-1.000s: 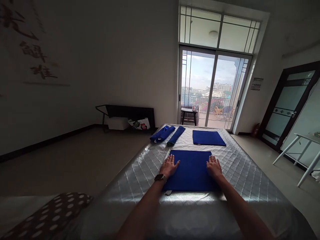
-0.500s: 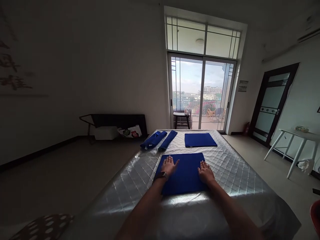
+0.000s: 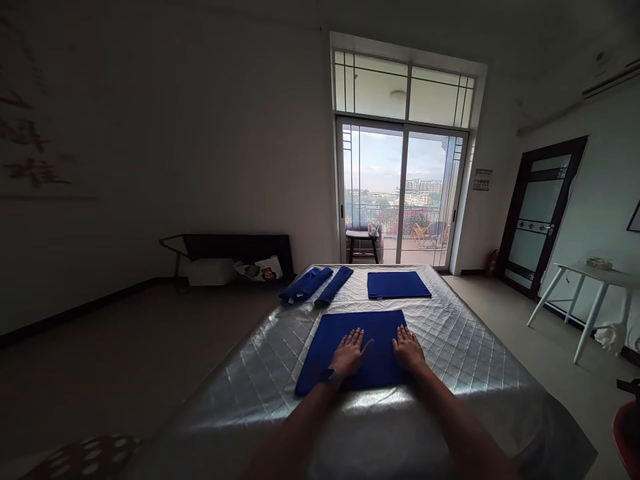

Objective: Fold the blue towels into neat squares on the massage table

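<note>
A folded blue cloth (image 3: pixel 377 363) lies flat on the silver quilted table cover (image 3: pixel 465 347) in front of me. My left hand (image 3: pixel 349 353), below which a dark watch sits on the wrist, rests palm down on the middle of this cloth with its fingers stretched and the thumb apart. Along the right edge of the cloth lies my right hand (image 3: pixel 408 348), also flat, fingers out. Neither hand grips anything. Beyond them is a smaller folded blue cloth (image 3: pixel 399 285). Two long blue bundles, one crumpled (image 3: pixel 306 285) and one narrow (image 3: pixel 334 287), lie at the far left.
A dark bench-like frame (image 3: pixel 235 245) with a white box (image 3: pixel 211 272) and a printed bag (image 3: pixel 263 269) stands by the left wall. Glass sliding doors (image 3: pixel 377 180) are ahead. A white stool (image 3: pixel 597 275) stands right, and a red object (image 3: pixel 627 433) at the lower right edge.
My left hand has slid right across the cloth, from near its left edge to the middle. More of the cloth's left side shows. My right hand stays at the right edge.
</note>
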The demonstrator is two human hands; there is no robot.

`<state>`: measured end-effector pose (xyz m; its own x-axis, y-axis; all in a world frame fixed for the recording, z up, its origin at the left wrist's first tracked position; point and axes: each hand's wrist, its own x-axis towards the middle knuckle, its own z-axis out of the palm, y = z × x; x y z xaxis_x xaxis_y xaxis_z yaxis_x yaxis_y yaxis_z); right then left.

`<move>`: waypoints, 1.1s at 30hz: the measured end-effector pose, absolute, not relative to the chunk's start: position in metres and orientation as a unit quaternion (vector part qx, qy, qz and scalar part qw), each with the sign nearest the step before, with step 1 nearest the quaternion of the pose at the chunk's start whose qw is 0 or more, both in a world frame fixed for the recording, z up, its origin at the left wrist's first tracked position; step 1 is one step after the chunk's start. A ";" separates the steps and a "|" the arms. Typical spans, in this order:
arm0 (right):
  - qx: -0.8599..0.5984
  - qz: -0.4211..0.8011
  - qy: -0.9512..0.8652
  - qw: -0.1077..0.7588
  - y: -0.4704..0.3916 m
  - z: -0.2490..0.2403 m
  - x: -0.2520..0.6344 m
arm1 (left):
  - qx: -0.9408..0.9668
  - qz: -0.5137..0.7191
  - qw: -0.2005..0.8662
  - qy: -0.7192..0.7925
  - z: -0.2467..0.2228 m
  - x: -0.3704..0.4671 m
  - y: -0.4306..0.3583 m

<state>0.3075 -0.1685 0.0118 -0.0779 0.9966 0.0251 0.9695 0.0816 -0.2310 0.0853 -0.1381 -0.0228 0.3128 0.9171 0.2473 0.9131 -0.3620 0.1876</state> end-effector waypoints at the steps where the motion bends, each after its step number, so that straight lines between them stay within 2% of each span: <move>1: -0.675 0.079 -0.729 0.086 -0.169 0.013 0.307 | 0.796 0.145 0.007 0.588 -0.024 0.071 -0.142; 8: -0.680 0.094 -0.724 0.071 -0.171 0.021 0.307 | 0.743 0.087 0.013 0.663 -0.034 -0.002 -0.166; 16: -0.672 0.098 -0.732 0.057 -0.199 0.020 0.307 | 0.744 0.094 0.004 0.661 -0.036 0.001 -0.169; 23: -0.664 0.089 -0.740 0.061 -0.221 0.014 0.310 | 0.732 0.096 0.026 0.674 -0.010 0.007 -0.185; 27: -0.663 0.090 -0.740 0.069 -0.219 0.013 0.308 | 0.751 0.104 0.024 0.651 0.007 0.045 -0.189; 33: -0.645 0.085 -0.757 0.060 -0.217 0.005 0.313 | 0.857 0.109 0.047 0.502 0.001 0.172 -0.191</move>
<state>0.3131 -0.2167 0.0052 -0.1603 0.9869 -0.0184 0.9665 0.1532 -0.2059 0.1722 -0.1908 0.0014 0.4732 0.8699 0.1393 0.8494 -0.4924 0.1898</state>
